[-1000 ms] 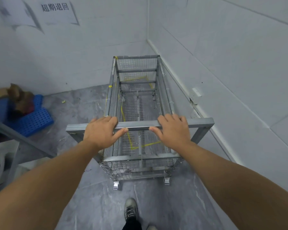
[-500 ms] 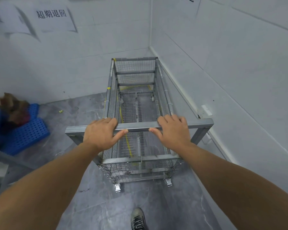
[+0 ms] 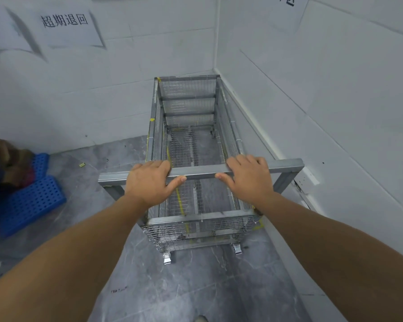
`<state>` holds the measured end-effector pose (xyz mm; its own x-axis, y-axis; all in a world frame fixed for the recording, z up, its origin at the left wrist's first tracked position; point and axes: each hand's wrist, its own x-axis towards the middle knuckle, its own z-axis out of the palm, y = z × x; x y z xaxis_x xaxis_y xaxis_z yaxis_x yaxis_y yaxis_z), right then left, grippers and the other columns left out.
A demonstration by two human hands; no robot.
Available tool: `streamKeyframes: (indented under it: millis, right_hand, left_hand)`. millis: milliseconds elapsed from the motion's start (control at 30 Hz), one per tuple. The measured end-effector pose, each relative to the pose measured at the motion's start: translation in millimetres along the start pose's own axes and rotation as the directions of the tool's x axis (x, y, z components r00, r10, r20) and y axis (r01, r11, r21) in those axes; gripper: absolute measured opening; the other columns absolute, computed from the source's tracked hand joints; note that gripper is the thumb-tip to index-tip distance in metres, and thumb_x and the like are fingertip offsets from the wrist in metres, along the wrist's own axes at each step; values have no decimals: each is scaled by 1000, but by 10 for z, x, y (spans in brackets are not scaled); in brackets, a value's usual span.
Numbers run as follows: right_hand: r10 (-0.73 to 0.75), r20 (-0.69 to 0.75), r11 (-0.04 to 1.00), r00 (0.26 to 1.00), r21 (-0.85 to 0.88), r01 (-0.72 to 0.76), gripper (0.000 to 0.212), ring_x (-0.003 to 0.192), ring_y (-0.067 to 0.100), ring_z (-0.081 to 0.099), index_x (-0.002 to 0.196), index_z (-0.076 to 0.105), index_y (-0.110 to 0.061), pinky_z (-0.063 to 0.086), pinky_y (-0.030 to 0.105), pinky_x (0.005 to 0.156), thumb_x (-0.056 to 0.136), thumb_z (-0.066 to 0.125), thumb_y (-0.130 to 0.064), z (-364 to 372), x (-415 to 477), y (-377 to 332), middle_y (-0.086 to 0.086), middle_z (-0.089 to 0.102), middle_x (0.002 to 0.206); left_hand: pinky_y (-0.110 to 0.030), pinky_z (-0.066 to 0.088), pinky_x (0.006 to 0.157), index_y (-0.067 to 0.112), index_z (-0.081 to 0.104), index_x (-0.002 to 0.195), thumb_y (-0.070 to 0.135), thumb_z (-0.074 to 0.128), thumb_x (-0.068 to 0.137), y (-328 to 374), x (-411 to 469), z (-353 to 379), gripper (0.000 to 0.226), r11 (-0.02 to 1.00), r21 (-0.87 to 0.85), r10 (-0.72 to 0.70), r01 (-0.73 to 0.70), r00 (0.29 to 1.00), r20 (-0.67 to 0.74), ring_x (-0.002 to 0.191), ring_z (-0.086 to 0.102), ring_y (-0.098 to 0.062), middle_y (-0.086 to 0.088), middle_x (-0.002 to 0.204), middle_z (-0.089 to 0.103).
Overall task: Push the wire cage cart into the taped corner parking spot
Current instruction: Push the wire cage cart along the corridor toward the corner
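At the far left a blue perforated plastic pallet (image 3: 30, 201) lies on the grey marbled floor (image 3: 196, 287), with crumpled brown cardboard (image 3: 7, 156) resting on its upper part. Above it, a white paper sign (image 3: 65, 26) printed with four black characters is stuck to the left wall (image 3: 79, 89).

The left hand (image 3: 149, 182) sits on the cart's push bar (image 3: 200, 170), a flat metal rail across the near end. Its fingers (image 3: 158, 165) curl over the top of the bar and the thumb reaches along the near face, so the hand is closed around the rail.

The wire cage cart (image 3: 191, 145) stands in the middle, long axis pointing into the room corner. Its far end is close against the left wall and its right side runs just beside the right wall (image 3: 323, 101). The mesh basket holds nothing, and strips of yellow floor tape (image 3: 179, 201) show through the mesh bottom and at the near right corner. Two metal casters (image 3: 167, 258) show under the near end.

The right hand (image 3: 249, 180) grips the same bar to the right of centre, fingers draped over the top and thumb pointing left along the front face. Both forearms stretch out straight to the bar.

Low on the right wall, a white outlet plate (image 3: 308, 178) sits just beyond the bar's right end.
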<state>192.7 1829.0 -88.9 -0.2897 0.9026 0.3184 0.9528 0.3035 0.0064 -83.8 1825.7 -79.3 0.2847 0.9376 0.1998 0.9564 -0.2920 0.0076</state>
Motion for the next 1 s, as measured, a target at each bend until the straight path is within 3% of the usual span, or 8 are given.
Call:
streamKeyframes:
  millis: [467,667,1000]
  right_hand:
    - [-61,-107,998,992,-29,58,55,74,26,52,92,56,-17,33,39,72,95,32,-66,286,557,229,2,58,81]
    - [-70,-21,997,997,-24,70,59,80,25,54,98,56,-20,34,40,75,94,25,-69,239,583,412,1,61,87]
    - [-55,-12,998,998,11,55,57,82,27,53,98,57,-18,35,42,75,93,28,-67,201,593,364,4,62,90]
  left_hand:
    - [-31,34,61,25,38,77,72,30,90,-197,542,142,50,998,53,39,-36,998,-57,58,43,-17,5,67,52]
    - [-28,32,54,24,39,75,75,22,88,-23,615,117,56,999,47,23,-20,998,-54,56,45,-17,5,66,51]
    - [-24,31,47,23,45,77,81,14,85,-79,627,144,66,998,59,22,-18,998,-64,56,52,-19,2,68,56]
